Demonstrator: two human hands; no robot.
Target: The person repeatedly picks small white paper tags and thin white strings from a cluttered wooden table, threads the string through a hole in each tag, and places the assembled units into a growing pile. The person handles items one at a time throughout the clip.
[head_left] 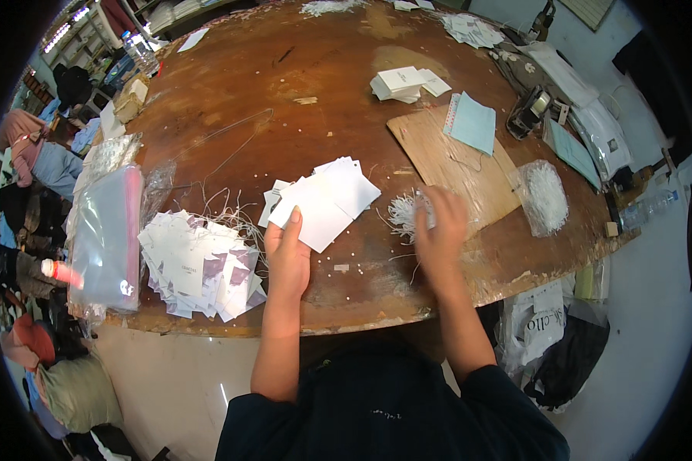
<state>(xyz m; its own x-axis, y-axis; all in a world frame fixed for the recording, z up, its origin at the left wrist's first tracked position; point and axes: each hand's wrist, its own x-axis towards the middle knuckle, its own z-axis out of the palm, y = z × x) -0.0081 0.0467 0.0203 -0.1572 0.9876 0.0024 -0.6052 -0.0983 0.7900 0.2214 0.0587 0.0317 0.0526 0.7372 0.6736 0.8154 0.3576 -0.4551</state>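
My left hand [287, 253] holds a fanned stack of white paper tags [324, 198] just above the worn wooden table [284, 100], thumb on top. Right of it my right hand [440, 227] reaches into a loose bunch of white strings [404, 213] lying on the table; it is blurred, so its grip on the strings is unclear. A pile of tags with strings attached [200, 265] lies to the left of my left hand.
A clear plastic bag [108, 230] sits at the left table edge. A thin wooden board [454, 165] carries a pale blue notebook [473, 123]. A bag of white strings [544, 196] lies at the right. Another tag stack [404, 83] sits farther back. Bags stand on the floor at lower right.
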